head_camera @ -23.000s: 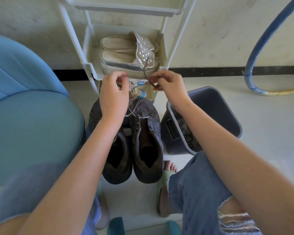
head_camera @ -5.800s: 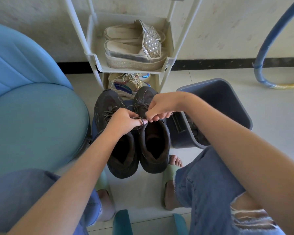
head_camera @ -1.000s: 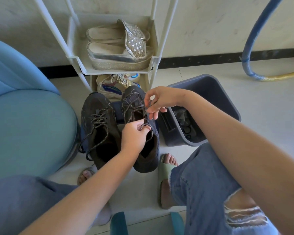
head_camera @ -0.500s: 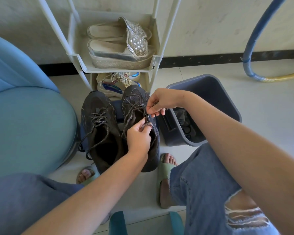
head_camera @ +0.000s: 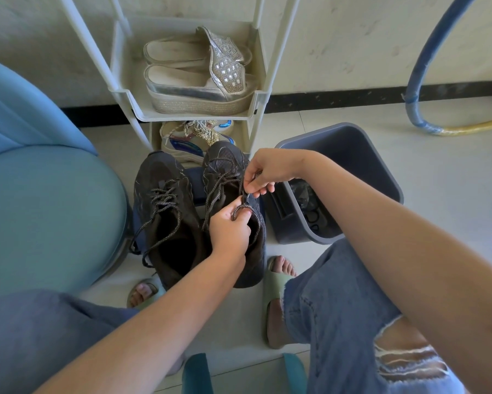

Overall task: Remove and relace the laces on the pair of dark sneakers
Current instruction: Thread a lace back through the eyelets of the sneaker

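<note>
Pinching the tip of a dark speckled lace (head_camera: 221,180) between thumb and forefinger, the right hand (head_camera: 264,172) hangs over the middle of the right sneaker (head_camera: 224,157), its other fingers loosely curled below. The left hand (head_camera: 230,230) lies just beneath it, over the shoe's opening, with thumb and fingers closed round a small loop of the same lace. The two hands are nearly touching. The lace crosses several times over the tongue, and one strand runs slack down the shoe's inner side.

The left sneaker (head_camera: 165,211) stands just beside it, toe pointing the same way; it is laced, and its loose ends trail over the collar toward the floor (head_camera: 438,200). Both shoes sit near the floor's far edge, where it meets the wall, with their toes at the foot of a white shoe rack (head_camera: 119,95).

Pale platform sandals (head_camera: 199,83) fill the rack's upper shelf. A grey bin (head_camera: 352,155) leans close to the right of the pair, and a blue seat (head_camera: 48,211) stands close on the left. The person's feet, in green slippers (head_camera: 276,282), rest on the floor just behind the sneakers' heels.
</note>
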